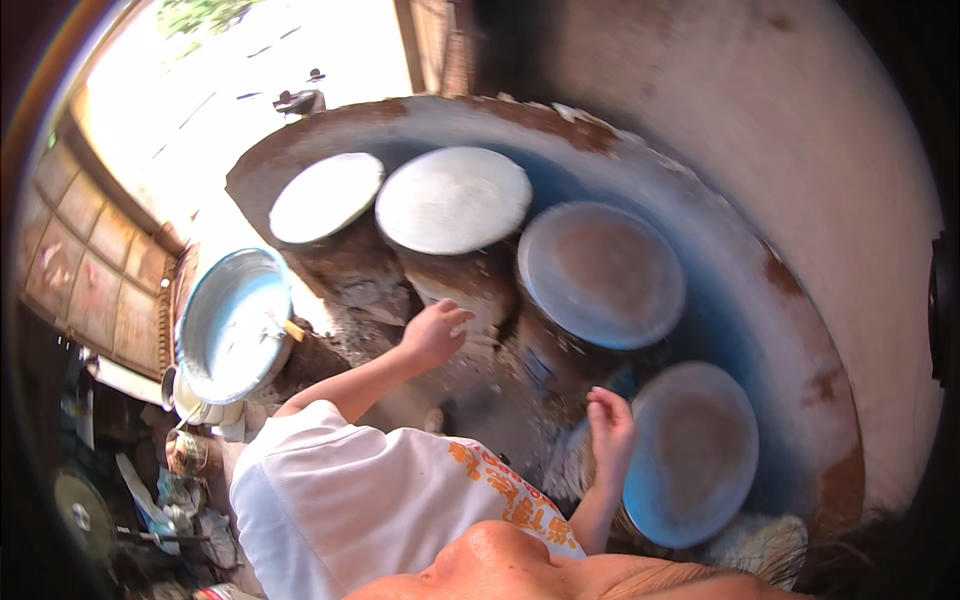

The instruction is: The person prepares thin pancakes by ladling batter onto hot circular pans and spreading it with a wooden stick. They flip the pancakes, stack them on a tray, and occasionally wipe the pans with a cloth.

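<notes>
Our left hand [437,333] and right hand [611,428], half-open, hang near round pale discs [455,200] before a curved, brown-edged wall [790,350] and bright doorway [235,120].

The left hand [433,335] is blurred, its finger pose unclear. Curled fingers hide the palm of the right hand [613,437]. The curved wall [780,370] partly hides a dark object [301,102] outside. Lower-left clutter [178,515] is too dim to identify.

Two white discs [455,200] far, two grey-brown discs [602,275] right, along curved wall [770,340]. Left hand [437,333] near white pair, right hand [611,430] beside nearest disc. Blue-rimmed basin [203,325] left.
</notes>
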Demonstrator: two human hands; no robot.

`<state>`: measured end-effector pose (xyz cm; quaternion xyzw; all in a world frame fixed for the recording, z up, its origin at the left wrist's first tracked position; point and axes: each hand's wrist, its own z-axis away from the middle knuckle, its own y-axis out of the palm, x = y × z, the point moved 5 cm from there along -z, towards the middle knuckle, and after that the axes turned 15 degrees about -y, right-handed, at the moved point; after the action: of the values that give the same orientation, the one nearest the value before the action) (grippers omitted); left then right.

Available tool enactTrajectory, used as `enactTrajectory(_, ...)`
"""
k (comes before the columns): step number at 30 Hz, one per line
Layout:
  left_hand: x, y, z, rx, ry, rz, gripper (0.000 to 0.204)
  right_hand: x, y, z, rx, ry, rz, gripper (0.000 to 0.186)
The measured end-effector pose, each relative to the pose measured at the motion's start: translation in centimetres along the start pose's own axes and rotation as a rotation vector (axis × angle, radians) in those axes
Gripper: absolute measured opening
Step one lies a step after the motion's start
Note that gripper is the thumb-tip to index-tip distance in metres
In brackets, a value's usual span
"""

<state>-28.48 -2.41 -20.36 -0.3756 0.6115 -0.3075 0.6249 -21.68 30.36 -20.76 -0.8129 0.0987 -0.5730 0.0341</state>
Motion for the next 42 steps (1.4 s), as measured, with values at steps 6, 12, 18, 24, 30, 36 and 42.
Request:
enactTrajectory(6,26.8,-12.6,-6.0,-0.353,-0.361,-0.297,0.043,-2.2,22.2,-6.5,0.282,0.071,-0.166,0.019)
enactTrajectory(12,37.3,-16.8,-13.8,-0.373,-0.349,-0.47,0.052,-3.0,32.7,-11.6,0.577,0.095,-0.084,0.016)
enactTrajectory(18,42.7,-15.2,-17.9,-0.441,-0.031,-0.383,0.024,-4.1,40.7,-18.3,0.654,-0.011,-0.088,0.016)
enactTrajectory(24,39.5,-23.7,-20.9,-0.569,0.049,-0.098,0.009,-2.7,46.8,-23.7,0.705,0.021,-0.091,0.016)
enactTrajectory(30,35.1,-32.9,-23.5,-0.619,0.165,-0.217,0.009,-2.2,56.5,-27.0,0.713,0.114,-0.224,0.048)
enactTrajectory(36,32.7,-27.3,-18.2,-0.55,0.262,-0.277,0.015,-2.2,64.8,-29.2,0.507,0.612,-0.813,0.085)
enactTrajectory(42,36.6,-19.6,-21.5,-0.122,0.049,0.059,0.06,-1.2,58.7,-27.6,0.308,-0.14,0.153,0.046)
